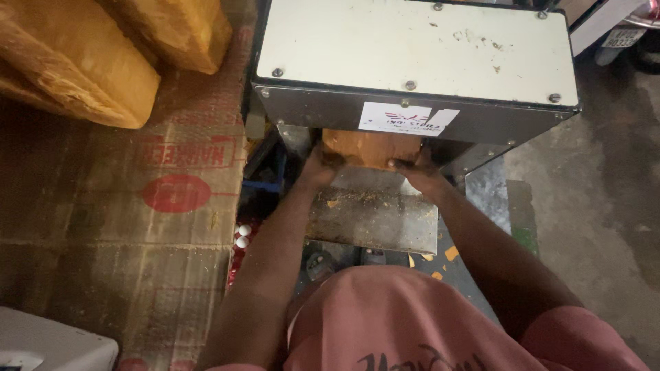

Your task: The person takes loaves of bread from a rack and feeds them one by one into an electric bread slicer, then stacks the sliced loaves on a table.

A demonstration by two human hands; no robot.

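Observation:
An orange-brown block (370,146) sits at the mouth of a metal machine (412,48) with a pale flat top. My left hand (317,167) grips the block's left side and my right hand (416,170) grips its right side. Both hands are partly under the machine's front edge. Below the block a steel chute (375,220), dusted with orange crumbs, slopes toward me. The block's far part is hidden inside the machine.
Flattened cardboard (137,227) covers the floor at left. Large yellow wrapped blocks (82,62) lie at the top left. A white box corner (48,343) shows at the bottom left. Two small white balls (243,235) sit by the machine's base. Grey concrete floor (605,227) lies at right.

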